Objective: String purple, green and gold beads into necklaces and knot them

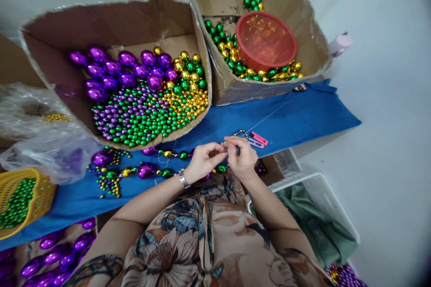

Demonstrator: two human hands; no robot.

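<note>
My left hand [207, 160], with a metal watch at the wrist, is closed in a pinch. Its fingertips meet those of my right hand [243, 157], which is also pinched. What lies between the fingertips is tiny and mostly hidden. A thin clear thread [264, 119] runs from beside my right hand up across the blue cloth. Under and left of my hands lies a bead garland [146, 170] in purple, gold and green, with clusters of small beads [109, 182] at its left end. Beyond my right hand are a pink thread snipper [256, 143] and a pink-and-black labelled piece [259, 138].
A cardboard box [111, 22] of purple, green and gold beads stands ahead. Beside it, another box [235, 92] holds beads and a red bowl [266, 40]. A yellow basket [43, 188] is at left on the blue cloth [313, 107]; a white crate [340, 206] with green fabric sits lower right.
</note>
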